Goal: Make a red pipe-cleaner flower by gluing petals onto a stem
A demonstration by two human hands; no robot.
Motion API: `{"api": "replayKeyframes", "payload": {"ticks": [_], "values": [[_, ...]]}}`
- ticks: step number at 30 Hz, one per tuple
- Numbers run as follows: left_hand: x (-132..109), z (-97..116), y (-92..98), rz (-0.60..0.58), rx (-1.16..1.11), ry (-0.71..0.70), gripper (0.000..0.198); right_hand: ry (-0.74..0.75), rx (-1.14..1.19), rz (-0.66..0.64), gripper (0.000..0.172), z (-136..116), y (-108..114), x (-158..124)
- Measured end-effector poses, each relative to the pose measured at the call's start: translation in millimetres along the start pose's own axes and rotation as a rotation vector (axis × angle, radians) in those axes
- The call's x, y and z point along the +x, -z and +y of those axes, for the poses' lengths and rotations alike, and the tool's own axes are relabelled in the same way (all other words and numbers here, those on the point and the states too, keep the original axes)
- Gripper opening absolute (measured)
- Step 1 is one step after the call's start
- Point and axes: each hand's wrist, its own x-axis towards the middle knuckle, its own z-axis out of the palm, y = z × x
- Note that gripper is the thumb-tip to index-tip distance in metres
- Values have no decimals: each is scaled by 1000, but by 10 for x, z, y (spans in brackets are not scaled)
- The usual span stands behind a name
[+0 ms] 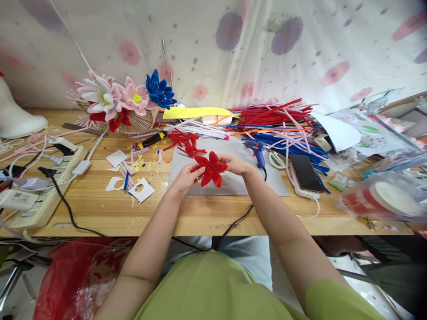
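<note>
A red pipe-cleaner flower (212, 169) with pointed petals is held up over the grey cutting mat (230, 189), its face turned toward me. My left hand (187, 178) pinches it at the left, thumb resting along a petal. On the other side, my right hand (233, 164) grips it near the upper right petals, with some fingertips hidden behind the flower. Just beyond my left hand lie more red pipe-cleaner pieces (187, 144). A blue glue gun (256, 152) rests on the mat to the right of my hands.
Bundles of coloured pipe cleaners (273, 115) lie along the back. Finished flowers (136, 98) stand back left. White cards (142, 190) and scraps litter the left, beside a power strip (63, 178). A phone (305, 172), scissors (276, 160) and a bagged cup (376, 198) sit right.
</note>
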Motion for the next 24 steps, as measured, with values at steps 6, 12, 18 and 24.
{"api": "replayKeyframes", "payload": {"ticks": [6, 12, 18, 24], "values": [[-5, 25, -22, 57, 20, -17, 37, 2, -19, -19, 26, 9, 10, 16], [-11, 26, -7, 69, 42, -18, 38, -12, -55, -37, 25, 50, 37, 43], [-5, 30, -7, 37, 55, -10, 39, -13, -53, -46, 25, 52, 44, 45], [-9, 45, -8, 32, 47, -13, 37, -18, -79, -58, 23, 39, 48, 64]]}}
